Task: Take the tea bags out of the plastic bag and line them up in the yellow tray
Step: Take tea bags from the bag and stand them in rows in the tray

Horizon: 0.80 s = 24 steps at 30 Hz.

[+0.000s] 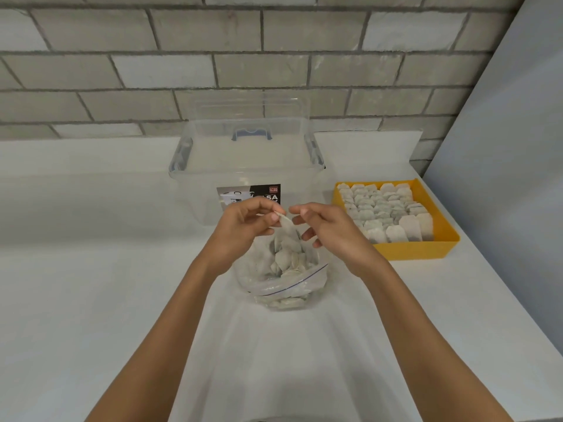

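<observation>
Above the open plastic bag [283, 269] near the middle of the white counter [91, 284], the left hand [243, 226] has its grip closed on one tea bag [286, 226], pinched at its top between thumb and fingertips. The right hand [329, 229] hovers just beside it, its grip open, fingers loosely curled and holding nothing. Rows of tea bags [384, 211] fill the yellow tray [426, 248] near the counter's right edge. A clear storage box [246, 166] stands at the back edge.

White counter [91, 300] against a brick wall. On it: a clear lidded box [246, 166] at the back; an open plastic bag [283, 281] of tea bags in front of it; a yellow tray [417, 249], right, filled with rows of tea bags.
</observation>
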Each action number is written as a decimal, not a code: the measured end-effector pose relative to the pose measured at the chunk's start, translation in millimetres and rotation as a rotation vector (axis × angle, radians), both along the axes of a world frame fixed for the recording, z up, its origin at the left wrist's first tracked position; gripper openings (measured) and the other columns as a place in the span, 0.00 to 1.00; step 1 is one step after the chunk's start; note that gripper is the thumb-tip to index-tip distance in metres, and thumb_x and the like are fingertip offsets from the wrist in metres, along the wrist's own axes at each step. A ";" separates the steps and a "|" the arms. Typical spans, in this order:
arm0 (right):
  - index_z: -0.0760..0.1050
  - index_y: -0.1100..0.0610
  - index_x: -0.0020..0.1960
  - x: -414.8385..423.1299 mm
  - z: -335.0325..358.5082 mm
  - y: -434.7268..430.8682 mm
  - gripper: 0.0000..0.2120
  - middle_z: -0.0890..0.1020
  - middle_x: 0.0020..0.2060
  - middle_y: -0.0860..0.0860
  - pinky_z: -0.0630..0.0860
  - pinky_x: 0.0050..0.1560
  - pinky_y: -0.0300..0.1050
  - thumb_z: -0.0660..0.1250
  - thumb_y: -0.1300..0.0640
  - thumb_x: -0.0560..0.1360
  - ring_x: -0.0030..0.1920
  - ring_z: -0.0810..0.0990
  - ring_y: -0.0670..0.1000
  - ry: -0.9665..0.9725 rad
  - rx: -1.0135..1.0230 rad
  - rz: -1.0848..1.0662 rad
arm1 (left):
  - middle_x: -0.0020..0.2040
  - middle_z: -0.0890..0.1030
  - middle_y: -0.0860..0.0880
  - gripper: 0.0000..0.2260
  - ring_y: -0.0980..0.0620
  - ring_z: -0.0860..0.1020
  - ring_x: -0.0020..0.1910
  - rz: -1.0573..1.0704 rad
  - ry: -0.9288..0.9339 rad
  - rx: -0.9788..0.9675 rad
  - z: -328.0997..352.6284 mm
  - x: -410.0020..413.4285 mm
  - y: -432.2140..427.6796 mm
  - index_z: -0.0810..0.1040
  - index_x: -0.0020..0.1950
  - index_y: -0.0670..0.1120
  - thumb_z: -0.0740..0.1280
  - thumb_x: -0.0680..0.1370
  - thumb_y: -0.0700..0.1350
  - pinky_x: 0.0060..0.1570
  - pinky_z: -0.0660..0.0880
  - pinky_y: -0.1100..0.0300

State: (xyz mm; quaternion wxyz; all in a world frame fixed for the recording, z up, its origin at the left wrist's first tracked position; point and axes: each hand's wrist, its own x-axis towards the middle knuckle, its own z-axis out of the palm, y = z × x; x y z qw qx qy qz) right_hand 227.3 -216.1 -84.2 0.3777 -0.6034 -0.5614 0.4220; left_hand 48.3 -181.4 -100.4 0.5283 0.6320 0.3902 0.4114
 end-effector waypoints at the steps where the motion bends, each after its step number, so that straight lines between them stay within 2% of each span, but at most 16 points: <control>1: 0.78 0.53 0.60 1.4 0.9 1.6 0.13 0.82 0.52 0.54 0.72 0.38 0.39 0.56 0.53 0.82 0.36 0.77 0.46 0.067 -0.069 0.007 | 0.47 0.83 0.45 0.04 0.54 0.82 0.47 -0.024 -0.007 0.006 1.7 -0.1 2.1 0.80 0.49 0.43 0.66 0.78 0.37 0.50 0.79 0.60; 3: 0.78 0.56 0.60 4.0 1.6 5.0 0.14 0.82 0.53 0.57 0.71 0.35 0.40 0.57 0.52 0.82 0.34 0.76 0.47 0.188 -0.200 0.054 | 0.49 0.82 0.43 0.04 0.52 0.82 0.49 -0.068 -0.030 0.008 5.1 0.4 6.4 0.79 0.50 0.41 0.65 0.78 0.37 0.52 0.79 0.59; 6: 0.78 0.59 0.58 5.6 -2.1 6.3 0.12 0.84 0.50 0.59 0.71 0.32 0.37 0.62 0.55 0.80 0.31 0.75 0.46 0.365 -0.327 0.161 | 0.49 0.82 0.45 0.05 0.52 0.81 0.49 -0.101 -0.054 0.006 9.3 3.0 12.8 0.79 0.51 0.40 0.65 0.78 0.37 0.50 0.79 0.60; 11: 0.78 0.62 0.51 7.3 -9.9 7.3 0.05 0.82 0.37 0.55 0.74 0.31 0.36 0.66 0.66 0.76 0.29 0.74 0.45 0.551 -0.288 0.068 | 0.53 0.82 0.44 0.08 0.50 0.80 0.52 -0.022 -0.044 -0.035 4.7 1.2 20.4 0.80 0.56 0.41 0.65 0.79 0.39 0.52 0.79 0.56; 13: 0.78 0.62 0.49 6.2 -12.0 6.9 0.04 0.81 0.34 0.55 0.75 0.32 0.37 0.66 0.67 0.75 0.29 0.74 0.46 0.579 -0.238 -0.008 | 0.54 0.83 0.46 0.11 0.50 0.82 0.52 0.027 -0.071 -0.133 5.2 0.8 18.3 0.79 0.60 0.43 0.62 0.81 0.44 0.49 0.80 0.58; 15: 0.78 0.63 0.47 3.6 -14.1 6.6 0.03 0.80 0.34 0.56 0.76 0.30 0.37 0.66 0.68 0.75 0.29 0.75 0.48 0.539 -0.167 -0.091 | 0.55 0.83 0.46 0.15 0.49 0.82 0.52 0.058 -0.102 -0.238 7.1 1.8 15.3 0.78 0.61 0.46 0.63 0.79 0.52 0.46 0.79 0.59; 17: 0.77 0.63 0.46 0.7 -16.9 7.3 0.03 0.80 0.33 0.57 0.76 0.29 0.38 0.66 0.68 0.75 0.28 0.76 0.48 0.457 -0.098 -0.159 | 0.52 0.83 0.47 0.17 0.51 0.83 0.50 0.088 -0.068 -0.253 9.1 4.3 12.6 0.80 0.58 0.47 0.66 0.75 0.55 0.44 0.79 0.60; 21: 0.77 0.63 0.45 -2.6 -20.4 10.2 0.02 0.80 0.32 0.57 0.76 0.28 0.38 0.67 0.68 0.74 0.27 0.78 0.48 0.329 -0.032 -0.152 | 0.40 0.83 0.49 0.06 0.56 0.81 0.39 0.177 0.063 -0.085 8.4 8.3 12.7 0.82 0.48 0.44 0.72 0.74 0.45 0.40 0.79 0.63; 24: 0.78 0.59 0.45 -1.6 -24.0 15.7 0.06 0.81 0.35 0.57 0.77 0.29 0.39 0.65 0.68 0.75 0.29 0.80 0.48 0.123 0.012 -0.081 | 0.38 0.83 0.49 0.03 0.57 0.79 0.36 0.270 0.200 0.071 3.1 2.7 17.9 0.83 0.45 0.46 0.73 0.74 0.44 0.40 0.76 0.64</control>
